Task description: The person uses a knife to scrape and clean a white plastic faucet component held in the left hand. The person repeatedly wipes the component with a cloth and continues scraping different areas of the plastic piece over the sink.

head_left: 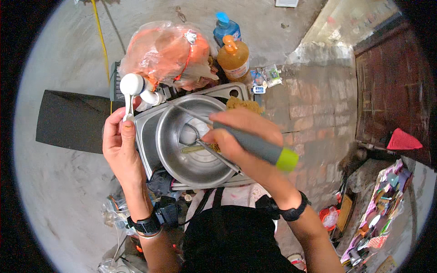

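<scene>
My left hand (122,145) is closed, its thumb and fingers pinching the lever of a white faucet (132,84) at the sink's left back corner. My right hand (243,132), blurred by motion, grips a long utensil with a thick grey handle (255,144) and a lime-green end. Its thin metal part points up and left over the basin; whether it is a blade or a shaft I cannot tell. Below it a round steel basin (170,166) sits in the metal sink (148,145). Inside are a metal-handled utensil (225,162), a whitish piece (187,135) and a yellow-green piece (193,149), partly hidden.
A tied clear bag with orange contents (164,54) stands behind the sink. Beside it are a blue pump bottle (226,29) and an amber pump bottle (233,57). A yellow sponge (244,104) lies at the sink's right back edge. A dark panel (73,120) is left.
</scene>
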The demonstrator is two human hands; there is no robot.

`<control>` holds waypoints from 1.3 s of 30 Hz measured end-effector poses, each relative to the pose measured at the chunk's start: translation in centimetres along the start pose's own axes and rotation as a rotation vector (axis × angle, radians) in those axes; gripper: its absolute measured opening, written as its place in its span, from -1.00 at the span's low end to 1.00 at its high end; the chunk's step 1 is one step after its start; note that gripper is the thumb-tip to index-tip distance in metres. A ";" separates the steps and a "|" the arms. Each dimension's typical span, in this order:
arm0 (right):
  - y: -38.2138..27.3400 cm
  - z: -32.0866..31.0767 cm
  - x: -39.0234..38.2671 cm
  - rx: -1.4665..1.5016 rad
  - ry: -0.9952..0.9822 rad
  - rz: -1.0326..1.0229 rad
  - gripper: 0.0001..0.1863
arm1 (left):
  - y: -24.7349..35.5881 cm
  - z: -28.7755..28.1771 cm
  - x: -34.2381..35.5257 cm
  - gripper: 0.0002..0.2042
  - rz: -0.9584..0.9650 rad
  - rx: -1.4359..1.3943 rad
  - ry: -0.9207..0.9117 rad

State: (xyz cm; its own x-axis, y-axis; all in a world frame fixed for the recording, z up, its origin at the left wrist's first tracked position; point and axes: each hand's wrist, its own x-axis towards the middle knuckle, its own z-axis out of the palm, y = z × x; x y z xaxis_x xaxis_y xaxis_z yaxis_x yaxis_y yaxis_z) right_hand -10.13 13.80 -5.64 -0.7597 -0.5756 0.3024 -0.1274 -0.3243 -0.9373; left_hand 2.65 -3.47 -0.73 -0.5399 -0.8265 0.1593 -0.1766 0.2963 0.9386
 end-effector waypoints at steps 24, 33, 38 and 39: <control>-4.8 0.8 1.7 -0.210 0.011 0.187 -0.78 | 0.9 -0.1 2.5 -0.79 0.078 0.007 -0.123; -3.2 2.4 0.4 0.079 0.219 0.346 -0.69 | 1.1 0.0 3.3 -0.79 0.113 -0.042 -0.203; -1.1 3.5 -0.8 0.148 0.316 0.374 -0.87 | 0.4 -0.5 3.0 -0.80 0.076 -0.032 -0.220; -0.6 3.3 -1.0 0.166 0.328 0.358 -0.90 | 0.1 0.0 3.0 -0.80 0.087 -0.051 -0.231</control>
State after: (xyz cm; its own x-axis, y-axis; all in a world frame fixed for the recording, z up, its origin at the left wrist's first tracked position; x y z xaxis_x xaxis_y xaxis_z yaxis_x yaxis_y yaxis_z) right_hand -7.21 12.09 -4.76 -0.9008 -0.4152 -0.1273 0.2597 -0.2801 -0.9242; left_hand 1.04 -5.93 -0.11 -0.7260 -0.6660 0.1713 -0.0828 0.3319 0.9397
